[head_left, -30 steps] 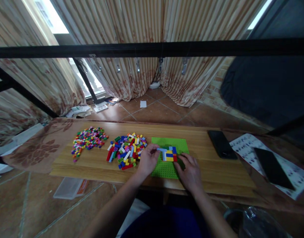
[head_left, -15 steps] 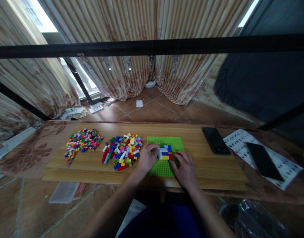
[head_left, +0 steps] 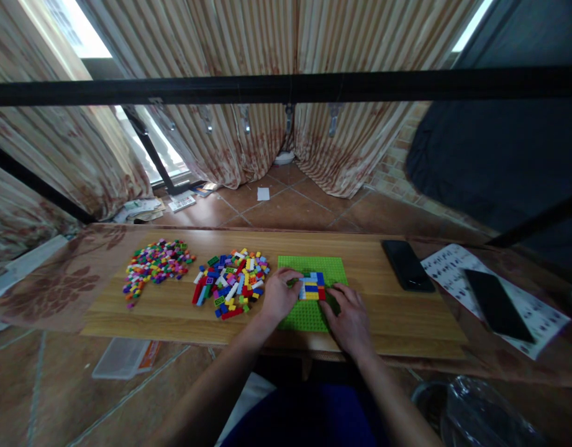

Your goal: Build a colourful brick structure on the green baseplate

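Observation:
A small build of toy bricks (head_left: 312, 287) in blue, light blue, white, yellow and red sits on the green studded baseplate (head_left: 308, 320). At its left edge, my left hand (head_left: 282, 293) pinches thumb and fingers against the bricks, and the fingertips partly cover that side. My right hand (head_left: 348, 313) rests over the plate's right side, thumb and index finger apart by the build's right corner. Whether those fingertips press on the bricks is hard to tell. Left of the plate lies a pile of mixed toy bricks (head_left: 234, 282).
A second pile of smaller pieces (head_left: 158, 264) lies farther left on the wooden board (head_left: 383, 335). To the right are a black phone (head_left: 407, 266), a printed sheet (head_left: 446, 261) and another dark device (head_left: 497, 305) on it. A black bar (head_left: 248, 90) crosses above the table.
The whole view has shifted very slightly. Both hands stay at the brick build, with only a tiny movement of the left fingers.

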`<state>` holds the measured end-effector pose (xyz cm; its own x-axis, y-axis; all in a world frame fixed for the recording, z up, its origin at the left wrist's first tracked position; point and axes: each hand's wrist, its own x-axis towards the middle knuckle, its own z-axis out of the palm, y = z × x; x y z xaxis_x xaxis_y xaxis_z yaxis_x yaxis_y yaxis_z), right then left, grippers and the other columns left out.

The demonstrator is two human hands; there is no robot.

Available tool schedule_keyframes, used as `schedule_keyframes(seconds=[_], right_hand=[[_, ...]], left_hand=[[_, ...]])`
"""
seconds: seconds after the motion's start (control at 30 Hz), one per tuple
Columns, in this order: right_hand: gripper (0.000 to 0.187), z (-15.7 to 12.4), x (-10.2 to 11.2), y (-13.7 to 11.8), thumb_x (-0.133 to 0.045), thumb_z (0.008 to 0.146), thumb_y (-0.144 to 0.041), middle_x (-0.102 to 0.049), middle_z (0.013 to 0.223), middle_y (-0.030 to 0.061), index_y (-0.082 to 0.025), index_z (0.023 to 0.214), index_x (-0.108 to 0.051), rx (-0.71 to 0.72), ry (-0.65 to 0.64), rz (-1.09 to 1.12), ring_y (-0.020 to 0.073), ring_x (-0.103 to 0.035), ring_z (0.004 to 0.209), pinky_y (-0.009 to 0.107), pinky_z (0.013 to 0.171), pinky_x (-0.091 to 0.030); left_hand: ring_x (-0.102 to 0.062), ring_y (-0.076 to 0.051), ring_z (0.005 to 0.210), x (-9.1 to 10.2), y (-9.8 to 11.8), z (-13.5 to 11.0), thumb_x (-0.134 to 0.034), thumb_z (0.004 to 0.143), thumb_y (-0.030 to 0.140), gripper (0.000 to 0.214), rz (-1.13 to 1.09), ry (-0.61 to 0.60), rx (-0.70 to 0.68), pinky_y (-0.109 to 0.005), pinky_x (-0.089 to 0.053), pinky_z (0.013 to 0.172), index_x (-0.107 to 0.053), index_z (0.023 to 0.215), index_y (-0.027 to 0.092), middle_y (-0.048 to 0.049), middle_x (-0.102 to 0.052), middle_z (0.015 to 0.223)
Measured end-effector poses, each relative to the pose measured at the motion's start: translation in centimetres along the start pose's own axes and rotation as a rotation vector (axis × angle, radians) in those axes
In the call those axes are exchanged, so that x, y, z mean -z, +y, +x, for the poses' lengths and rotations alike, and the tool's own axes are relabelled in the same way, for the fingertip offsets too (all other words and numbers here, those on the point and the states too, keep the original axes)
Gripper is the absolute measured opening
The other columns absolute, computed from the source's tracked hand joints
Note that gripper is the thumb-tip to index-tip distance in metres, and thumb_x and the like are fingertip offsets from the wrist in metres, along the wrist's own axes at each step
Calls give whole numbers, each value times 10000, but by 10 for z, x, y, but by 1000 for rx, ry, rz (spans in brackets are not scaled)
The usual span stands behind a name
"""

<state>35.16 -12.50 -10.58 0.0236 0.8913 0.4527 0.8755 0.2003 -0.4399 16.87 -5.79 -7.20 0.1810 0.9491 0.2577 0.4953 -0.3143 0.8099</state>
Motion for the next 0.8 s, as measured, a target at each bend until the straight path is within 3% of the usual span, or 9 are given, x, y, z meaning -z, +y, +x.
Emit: schedule_keyframes(seconds=[0.3,0.57,0.8], right_hand=[[358,0,-1,1,-511,893,-451,-616,1142,127,-191,1088,-662,2,11,3,282,-537,1056,453,872,-451],[353,0,1,-1,-528,889,-439,-619,1153,134,-182,1090,-662,-19,-3,28,284,-543,1070,464,889,-455],[364,0,3,0,-553,873,-440,-617,1168,132,-179,1103,-659,-36,10,85,279,-543,1091,464,925,-453]], left_hand=[[-643,-150,886,2,1,-2,-611,789,84,167,-26,-7,-10,-303,-523,856,-711,851,201,-28,-683,922],[-625,-171,941,6,14,-21,-630,801,126,152,56,6,-50,-325,-513,874,-709,889,222,-36,-667,976],[-624,-179,900,1,25,-25,-611,820,126,136,116,-80,-87,-318,-501,834,-697,875,217,-31,-675,902]])
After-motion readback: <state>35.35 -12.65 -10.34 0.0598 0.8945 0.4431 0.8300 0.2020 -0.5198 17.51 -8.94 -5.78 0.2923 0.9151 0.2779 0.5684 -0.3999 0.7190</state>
